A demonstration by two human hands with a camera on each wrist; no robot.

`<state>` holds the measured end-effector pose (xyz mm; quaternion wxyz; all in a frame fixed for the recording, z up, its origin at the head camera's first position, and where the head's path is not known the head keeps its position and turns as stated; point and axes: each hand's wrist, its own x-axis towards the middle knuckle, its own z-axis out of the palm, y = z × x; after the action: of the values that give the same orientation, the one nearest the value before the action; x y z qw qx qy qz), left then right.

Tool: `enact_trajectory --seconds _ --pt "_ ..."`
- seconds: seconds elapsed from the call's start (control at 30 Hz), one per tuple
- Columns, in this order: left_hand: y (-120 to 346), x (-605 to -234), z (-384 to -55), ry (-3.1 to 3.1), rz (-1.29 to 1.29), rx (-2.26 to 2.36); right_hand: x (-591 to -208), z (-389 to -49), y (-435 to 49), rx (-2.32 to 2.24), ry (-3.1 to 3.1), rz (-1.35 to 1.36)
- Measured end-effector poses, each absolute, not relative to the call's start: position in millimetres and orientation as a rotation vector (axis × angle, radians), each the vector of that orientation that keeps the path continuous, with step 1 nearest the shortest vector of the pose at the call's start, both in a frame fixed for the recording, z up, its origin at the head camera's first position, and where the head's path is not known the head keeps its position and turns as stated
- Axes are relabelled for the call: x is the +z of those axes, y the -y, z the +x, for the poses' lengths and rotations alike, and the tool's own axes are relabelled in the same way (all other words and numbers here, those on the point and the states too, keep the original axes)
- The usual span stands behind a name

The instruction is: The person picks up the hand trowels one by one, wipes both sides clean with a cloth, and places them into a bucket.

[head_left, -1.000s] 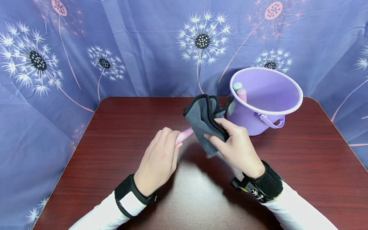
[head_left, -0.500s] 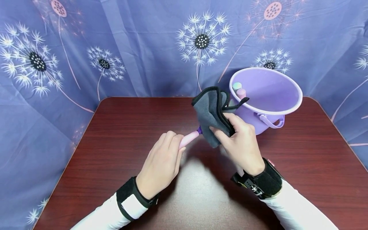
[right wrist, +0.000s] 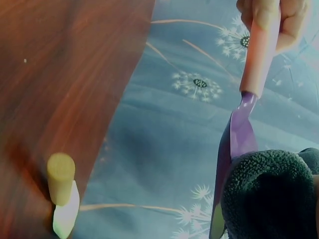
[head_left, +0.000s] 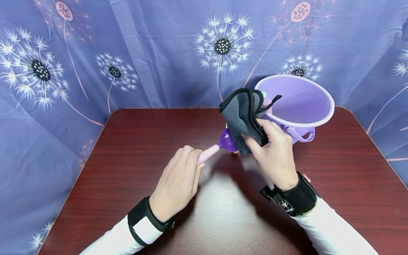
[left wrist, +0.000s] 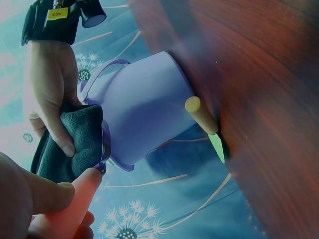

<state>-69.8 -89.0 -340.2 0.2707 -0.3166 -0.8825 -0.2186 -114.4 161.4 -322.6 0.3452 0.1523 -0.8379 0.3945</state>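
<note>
Spanning the gap between your hands, the purple-bladed trowel [head_left: 227,141] was held above the table [head_left: 143,138]. Your left hand [head_left: 176,179] gripped its pink handle [head_left: 208,155], presumably to steady it; your right hand [head_left: 275,154] pinched a gray, black-edged cloth [head_left: 239,113] against the blade, apparently for wiping. Beyond, a wooden-handled, green-bladed tool [left wrist: 201,115] lay beside the lavender bucket [left wrist: 144,104], perhaps set aside within reach.

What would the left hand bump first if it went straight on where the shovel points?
Probably the gray cloth that the right hand holds: it seems to touch the shovel in the left hand. The bucket looks farther behind, but depth is unclear.
</note>
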Motion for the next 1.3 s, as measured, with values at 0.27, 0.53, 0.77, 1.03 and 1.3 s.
enact_trajectory --seconds 0.27,0.53,0.77,1.03,1.3 --pt "89 -338 -69 2.385 -0.847 -0.589 -320 -118 -168 0.961 2.134 0.402" --pt "91 -337 -70 2.385 -0.852 -0.576 -316 -120 -171 0.934 2.094 0.390" --pt "91 -336 -69 2.380 -0.859 -0.578 -313 -121 -174 0.893 2.065 0.410" --pt "91 -336 -69 2.385 -0.853 -0.602 -311 -122 -181 0.819 2.075 0.460" --pt "96 -333 -71 2.400 -0.830 -0.666 -308 -123 -187 0.756 2.106 0.539"
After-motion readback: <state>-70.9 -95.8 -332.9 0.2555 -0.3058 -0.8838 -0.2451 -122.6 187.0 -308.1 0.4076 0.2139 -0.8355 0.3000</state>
